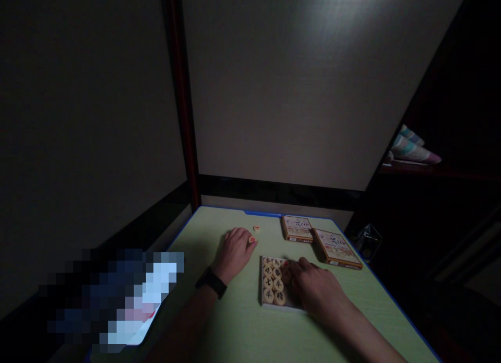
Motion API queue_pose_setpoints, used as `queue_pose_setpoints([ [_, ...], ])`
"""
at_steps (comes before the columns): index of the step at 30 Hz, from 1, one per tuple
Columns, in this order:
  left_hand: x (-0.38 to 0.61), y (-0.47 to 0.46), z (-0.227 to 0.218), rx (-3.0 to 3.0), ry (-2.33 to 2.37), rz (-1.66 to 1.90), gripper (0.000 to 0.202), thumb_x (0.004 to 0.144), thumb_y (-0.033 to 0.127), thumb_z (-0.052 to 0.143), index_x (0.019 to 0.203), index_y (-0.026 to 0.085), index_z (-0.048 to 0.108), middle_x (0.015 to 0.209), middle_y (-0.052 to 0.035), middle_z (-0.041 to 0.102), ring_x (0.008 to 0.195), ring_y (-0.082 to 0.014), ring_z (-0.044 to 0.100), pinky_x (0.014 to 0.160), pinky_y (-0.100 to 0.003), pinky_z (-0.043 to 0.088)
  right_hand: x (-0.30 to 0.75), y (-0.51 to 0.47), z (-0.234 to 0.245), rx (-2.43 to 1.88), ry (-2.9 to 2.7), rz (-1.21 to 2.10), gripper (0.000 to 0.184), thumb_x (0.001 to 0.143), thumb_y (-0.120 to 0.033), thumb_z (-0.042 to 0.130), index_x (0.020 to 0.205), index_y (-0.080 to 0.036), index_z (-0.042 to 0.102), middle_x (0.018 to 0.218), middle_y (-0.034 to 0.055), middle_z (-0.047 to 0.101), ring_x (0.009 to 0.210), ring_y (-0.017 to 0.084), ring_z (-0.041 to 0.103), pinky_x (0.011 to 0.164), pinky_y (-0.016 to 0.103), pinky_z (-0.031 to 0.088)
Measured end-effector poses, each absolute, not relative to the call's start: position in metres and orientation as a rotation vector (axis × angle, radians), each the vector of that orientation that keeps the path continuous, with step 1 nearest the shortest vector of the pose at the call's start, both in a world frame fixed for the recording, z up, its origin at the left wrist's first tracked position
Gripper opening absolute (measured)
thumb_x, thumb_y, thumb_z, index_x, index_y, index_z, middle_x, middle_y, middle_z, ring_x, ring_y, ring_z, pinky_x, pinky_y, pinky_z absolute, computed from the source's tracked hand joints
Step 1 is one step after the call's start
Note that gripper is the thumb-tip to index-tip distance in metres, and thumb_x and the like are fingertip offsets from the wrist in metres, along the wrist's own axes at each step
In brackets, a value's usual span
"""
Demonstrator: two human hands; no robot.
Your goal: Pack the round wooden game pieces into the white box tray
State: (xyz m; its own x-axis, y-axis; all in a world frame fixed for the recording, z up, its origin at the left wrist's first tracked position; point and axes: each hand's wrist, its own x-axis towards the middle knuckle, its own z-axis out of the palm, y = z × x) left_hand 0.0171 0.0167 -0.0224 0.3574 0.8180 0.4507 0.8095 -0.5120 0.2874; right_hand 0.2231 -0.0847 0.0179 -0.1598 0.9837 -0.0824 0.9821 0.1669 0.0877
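Observation:
A shallow white tray of several round wooden game pieces lies on the green table. My right hand rests over the tray's right side, fingers curled onto the pieces at its far end; whether it grips one is hidden. My left hand, with a dark watch on the wrist, lies on the table left of the tray, its fingers pinching a round piece with a red mark. Another loose piece sits just beyond the left hand.
Two orange-edged boxes lie at the table's far right. A pixelated flat object covers the near left corner. A dark wooden post rises behind the table. Folded cloth sits on a shelf at right.

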Motion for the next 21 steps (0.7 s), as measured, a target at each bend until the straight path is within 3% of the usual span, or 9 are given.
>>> queue_pose_setpoints([
  [6, 0.0178, 0.0171, -0.0237, 2.600, 1.502, 0.905, 0.011, 0.093, 0.028, 0.057, 0.092, 0.018, 0.063, 0.099, -0.0068, 0.068, 0.098, -0.0238, 0.058, 0.089, -0.038, 0.043, 0.2224, -0.0845, 0.0219, 2.003, 2.256, -0.032, 0.033, 0.091, -0.011, 0.044, 0.116, -0.014, 0.065, 0.111, 0.0161, 0.068, 0.096, 0.027, 0.069, 0.068, 0.030, 0.045],
  [12, 0.0177, 0.0153, -0.0217, 2.606, 1.460, 0.928, 0.010, 0.092, 0.027, 0.058, 0.092, 0.019, 0.063, 0.100, -0.0071, 0.067, 0.099, -0.0234, 0.058, 0.089, -0.038, 0.043, 0.2267, -0.0821, 0.0166, 2.014, 2.306, -0.044, 0.036, 0.084, -0.008, 0.049, 0.116, -0.017, 0.063, 0.108, 0.0138, 0.071, 0.098, 0.028, 0.069, 0.070, 0.031, 0.044],
  [21, 0.0195, 0.0149, -0.0225, 2.596, 1.448, 0.956, 0.012, 0.093, 0.027, 0.057, 0.093, 0.017, 0.063, 0.098, -0.0080, 0.069, 0.097, -0.0245, 0.059, 0.089, -0.039, 0.044, 0.2290, -0.0805, 0.0119, 1.998, 2.331, 0.005, 0.031, 0.088, -0.009, 0.046, 0.114, -0.016, 0.062, 0.106, 0.0146, 0.072, 0.095, 0.029, 0.069, 0.067, 0.031, 0.041],
])
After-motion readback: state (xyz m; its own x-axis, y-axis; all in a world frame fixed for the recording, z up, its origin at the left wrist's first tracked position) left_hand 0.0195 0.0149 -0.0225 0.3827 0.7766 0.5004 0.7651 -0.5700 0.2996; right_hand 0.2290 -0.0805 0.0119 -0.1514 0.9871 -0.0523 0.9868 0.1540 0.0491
